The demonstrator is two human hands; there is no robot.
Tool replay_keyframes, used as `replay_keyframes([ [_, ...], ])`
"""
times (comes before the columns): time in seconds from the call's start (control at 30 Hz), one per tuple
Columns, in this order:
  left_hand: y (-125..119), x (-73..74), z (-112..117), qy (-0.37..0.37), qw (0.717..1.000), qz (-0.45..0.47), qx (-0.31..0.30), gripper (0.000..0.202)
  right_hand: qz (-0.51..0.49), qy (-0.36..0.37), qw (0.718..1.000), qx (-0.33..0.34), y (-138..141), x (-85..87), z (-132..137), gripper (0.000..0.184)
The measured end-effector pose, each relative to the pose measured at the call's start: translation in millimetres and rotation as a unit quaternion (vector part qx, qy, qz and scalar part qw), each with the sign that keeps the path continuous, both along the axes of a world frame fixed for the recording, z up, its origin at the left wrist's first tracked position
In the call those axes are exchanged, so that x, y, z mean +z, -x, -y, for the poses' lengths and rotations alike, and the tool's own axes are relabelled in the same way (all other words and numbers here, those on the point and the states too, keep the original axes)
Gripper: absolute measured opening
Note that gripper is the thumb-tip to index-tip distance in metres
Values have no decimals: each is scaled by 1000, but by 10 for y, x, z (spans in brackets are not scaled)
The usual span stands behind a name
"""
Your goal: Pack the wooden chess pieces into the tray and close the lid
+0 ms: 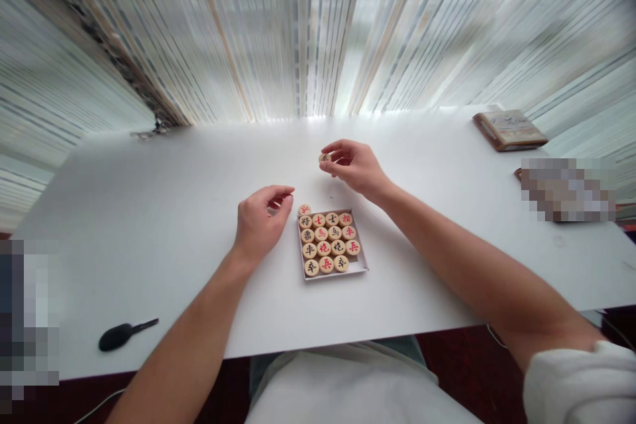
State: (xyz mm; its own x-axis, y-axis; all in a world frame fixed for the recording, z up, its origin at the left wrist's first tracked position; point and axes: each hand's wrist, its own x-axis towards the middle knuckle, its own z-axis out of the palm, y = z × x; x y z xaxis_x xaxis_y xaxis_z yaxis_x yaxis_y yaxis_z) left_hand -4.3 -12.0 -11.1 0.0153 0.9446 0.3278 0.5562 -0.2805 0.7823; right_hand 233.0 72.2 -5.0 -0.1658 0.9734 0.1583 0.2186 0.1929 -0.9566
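Note:
A small open box (362, 266) lies on the white table (149, 225), filled with several round wooden game pieces (326, 242) marked in red and black. My right hand (354, 165) hovers above the table beyond the box, pinching one wooden piece (324, 158) between thumb and fingertips. My left hand (261, 220) rests just left of the box with its fingers curled; thumb and fingertips come together near the box's top left corner. What sits between those fingers, if anything, is hidden.
A black oval object with a thin handle (122, 334) lies near the table's front left edge. A flat brown box (509, 129) sits at the far right corner. Striped curtains hang behind the table.

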Motion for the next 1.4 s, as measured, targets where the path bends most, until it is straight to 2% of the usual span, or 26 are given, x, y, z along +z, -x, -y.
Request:
replay_keyframes([
  [0.17, -61, 78, 110, 3, 999, 40, -21, 20, -75, 74, 994, 21, -173, 214, 501, 47],
  [0.3, -149, 161, 228, 48, 989, 121, -65, 17, -127, 116, 984, 41, -155, 193, 868, 48],
  [0.43, -234, 219, 319, 121, 964, 208, -116, 19, -147, 97, 982, 75, -86, 147, 1054, 44],
  [0.63, -286, 273, 376, 192, 925, 280, -168, 17, -126, 42, 987, 90, -78, 157, 1190, 30],
  [0.83, -289, 321, 399, 235, 905, 294, -200, 12, -104, 29, 987, 116, -48, 177, 1260, 26],
  [1.03, -307, 325, 415, 239, 909, 288, -180, 11, -119, 46, 987, 100, -32, 173, 1284, 26],
  [1.3, -329, 336, 434, 214, 914, 293, -185, 6, -192, 85, 975, 73, 5, 225, 1303, 11],
  [1.4, -346, 331, 454, 214, 918, 282, -176, 6, -202, 87, 974, 58, 21, 232, 1300, 13],
])
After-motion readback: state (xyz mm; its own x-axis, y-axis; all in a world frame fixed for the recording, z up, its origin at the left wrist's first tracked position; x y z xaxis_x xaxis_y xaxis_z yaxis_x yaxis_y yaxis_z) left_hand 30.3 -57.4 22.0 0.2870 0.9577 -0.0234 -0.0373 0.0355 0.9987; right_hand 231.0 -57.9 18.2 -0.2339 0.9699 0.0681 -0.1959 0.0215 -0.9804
